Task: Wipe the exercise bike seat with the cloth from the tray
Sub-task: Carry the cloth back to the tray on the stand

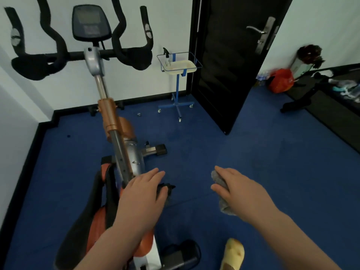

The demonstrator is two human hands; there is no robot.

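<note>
The right hand is curled around a bunched grey cloth, carried in free air over the blue floor, well apart from the bike. The left hand is laid palm-down, fingers loosely together, on a dark edge at roughly 9 o'clock from the cloth; whether that edge is the nose of the exercise bike seat cannot be told, since most of it is covered by the hand.

At 11 o'clock from the hands the bike's handlebars and console are seen; at 12 o'clock the tray on its blue wheeled stand, a spray bottle in it.

Risks noted:
- The cloth is held wadded; poor surface contact is likely unless it is opened.
- The left hand covers part of the surface to be wiped; an area may be missed.
- A yellow slipper at 6 o'clock lies beside the bike base; a stumble is possible.
</note>
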